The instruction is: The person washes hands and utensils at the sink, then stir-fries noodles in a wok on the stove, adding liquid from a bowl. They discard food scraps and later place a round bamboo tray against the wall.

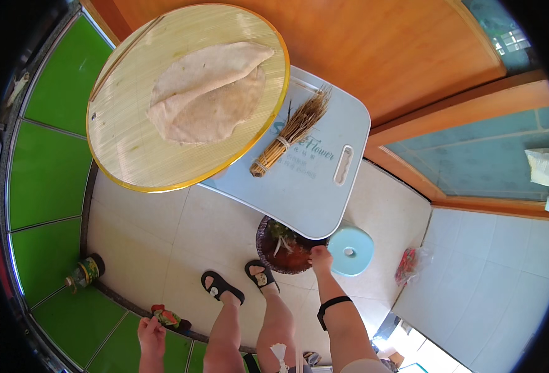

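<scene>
My right hand (pixel 320 259) is above the rim of a dark round basin (pixel 289 255), near a light-blue plastic stool (pixel 354 251); whether it touches anything is unclear. The basin has leafy scraps inside. My left hand (pixel 152 332) is raised at the lower left with curled fingers, and nothing plainly shows in it. Ahead, a white cutting board (pixel 321 196) bears a straw brush (pixel 288 137) bound with ties. A round woven tray (pixel 130 158) with a yellow rim overlaps the board and carries a folded pale flatbread or cloth-like sheet (pixel 209 93) and a thin stick (pixel 125 60).
Green tiled cabinets (pixel 50 172) curve along the left. A plastic bottle (pixel 85 272) and a colourful packet (pixel 166 317) are on that side. Orange wooden panels (pixel 395 46) stand at the top. A clear bag with red contents (pixel 409 265) hangs or lies by the white tiled wall (pixel 479 261).
</scene>
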The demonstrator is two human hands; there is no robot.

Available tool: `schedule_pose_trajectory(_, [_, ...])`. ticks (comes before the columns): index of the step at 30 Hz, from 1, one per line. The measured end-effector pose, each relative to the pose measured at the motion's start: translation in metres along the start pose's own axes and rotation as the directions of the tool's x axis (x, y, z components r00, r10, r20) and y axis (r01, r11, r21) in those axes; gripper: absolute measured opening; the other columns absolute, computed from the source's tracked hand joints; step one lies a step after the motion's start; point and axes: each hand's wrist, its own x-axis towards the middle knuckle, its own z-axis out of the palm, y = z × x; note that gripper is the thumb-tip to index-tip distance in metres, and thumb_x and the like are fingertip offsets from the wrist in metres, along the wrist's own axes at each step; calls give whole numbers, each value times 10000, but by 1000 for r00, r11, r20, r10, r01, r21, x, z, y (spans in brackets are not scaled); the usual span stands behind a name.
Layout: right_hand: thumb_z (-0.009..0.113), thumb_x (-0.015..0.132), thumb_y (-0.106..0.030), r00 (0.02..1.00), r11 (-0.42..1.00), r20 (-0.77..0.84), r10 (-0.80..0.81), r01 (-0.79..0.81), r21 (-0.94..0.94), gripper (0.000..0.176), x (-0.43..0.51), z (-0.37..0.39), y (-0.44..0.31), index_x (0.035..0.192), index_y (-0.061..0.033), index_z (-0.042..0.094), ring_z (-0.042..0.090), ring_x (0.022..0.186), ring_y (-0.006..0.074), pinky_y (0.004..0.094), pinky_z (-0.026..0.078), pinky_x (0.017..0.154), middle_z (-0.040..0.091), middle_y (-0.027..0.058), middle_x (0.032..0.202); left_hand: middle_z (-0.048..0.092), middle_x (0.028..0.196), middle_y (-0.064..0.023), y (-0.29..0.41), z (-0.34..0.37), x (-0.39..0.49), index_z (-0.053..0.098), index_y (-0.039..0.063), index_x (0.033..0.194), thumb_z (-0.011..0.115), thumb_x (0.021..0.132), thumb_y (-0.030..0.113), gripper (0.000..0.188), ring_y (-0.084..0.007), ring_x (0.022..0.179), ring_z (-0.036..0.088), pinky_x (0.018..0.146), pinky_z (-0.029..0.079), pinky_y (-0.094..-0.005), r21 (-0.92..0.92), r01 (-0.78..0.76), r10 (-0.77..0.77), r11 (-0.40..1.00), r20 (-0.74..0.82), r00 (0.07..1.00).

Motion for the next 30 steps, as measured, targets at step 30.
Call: schedule_pose_trajectory(30, [591, 874, -129, 727, 864, 588, 355, -496, 91, 255, -194, 291, -212, 1006, 81, 529, 583, 596, 248, 523, 585, 714, 599, 158, 788, 484, 661, -13, 28, -150, -6, 420, 127, 749, 617, 855, -26, 271, -127, 556, 489, 501, 420, -253, -573, -4, -143, 820, -212, 967])
